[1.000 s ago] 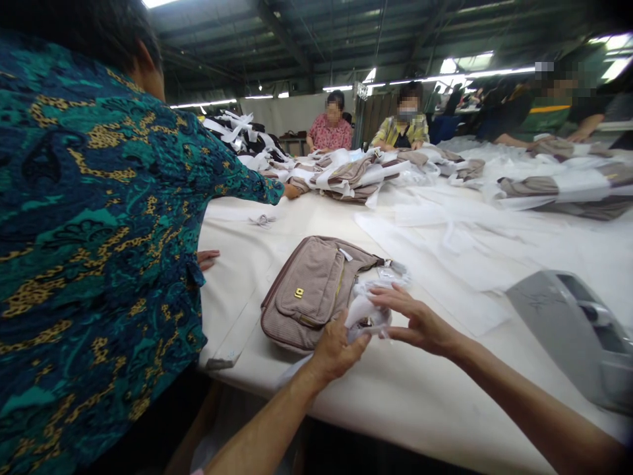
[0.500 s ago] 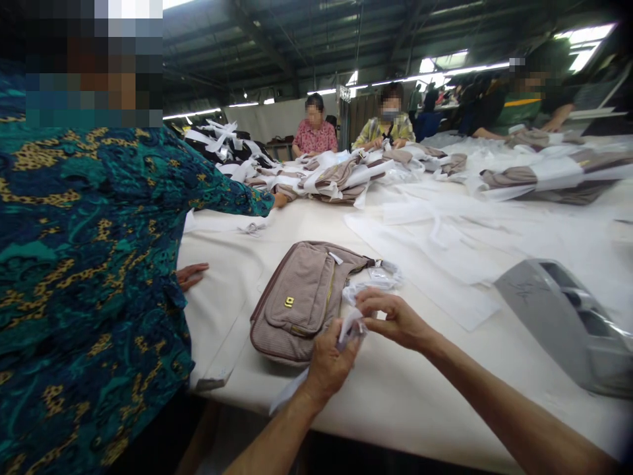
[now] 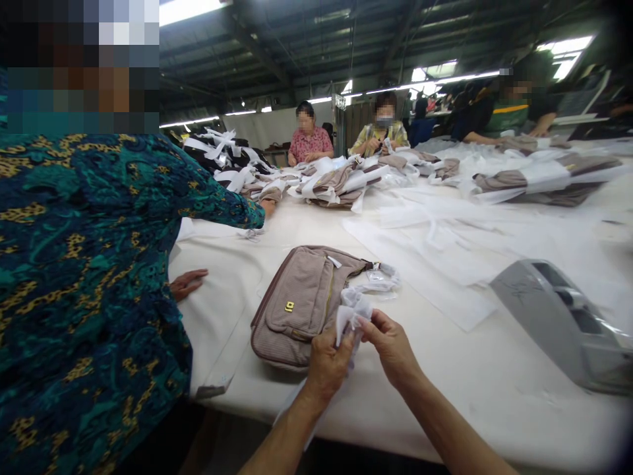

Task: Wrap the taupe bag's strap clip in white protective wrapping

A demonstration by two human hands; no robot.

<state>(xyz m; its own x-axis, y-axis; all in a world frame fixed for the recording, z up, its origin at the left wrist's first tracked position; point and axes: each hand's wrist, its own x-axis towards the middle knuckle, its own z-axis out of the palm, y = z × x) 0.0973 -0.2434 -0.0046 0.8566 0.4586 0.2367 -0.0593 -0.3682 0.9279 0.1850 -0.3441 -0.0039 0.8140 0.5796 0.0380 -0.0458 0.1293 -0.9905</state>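
A taupe corduroy shoulder bag with a front pocket, yellow zips and a small gold emblem lies on the white table before me. At its right edge, my left hand is closed on crumpled white tissue paper. My right hand pinches the same paper from the other side, thumb and fingers pressed together. What the paper wraps is mostly hidden; it appears to run on to the bag's strap. A clear-wrapped strap part lies beside the bag's upper right corner.
A grey tape dispenser stands at the right. White paper sheets lie in the middle, with piled bags behind. A co-worker in a patterned teal top stands close on my left, reaching over the table. Several people sit across it.
My right hand has moved down and closer to my left hand, still at the white paper. The co-worker's far hand has drawn back slightly left with a bag.
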